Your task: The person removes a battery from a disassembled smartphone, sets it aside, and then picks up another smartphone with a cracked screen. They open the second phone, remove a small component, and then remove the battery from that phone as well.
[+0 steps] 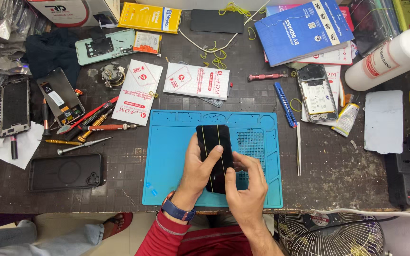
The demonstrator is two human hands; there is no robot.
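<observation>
A black phone (214, 142) with thin yellow rubber bands running along its length is held over a blue repair mat (172, 142). My left hand (196, 170) grips it from the left, thumb laid across the screen. My right hand (246, 187) holds its lower right edge, thumb on the glass. A blue watch sits on my left wrist.
Several screwdrivers (96, 128) lie left of the mat beside a black phone case (65, 171). White packets (196, 80) sit behind it. An opened phone (316, 95), a blue cutter (285, 104) and tweezers (298, 149) lie right. A white bottle (390, 59) and a fan (330, 234) are nearby.
</observation>
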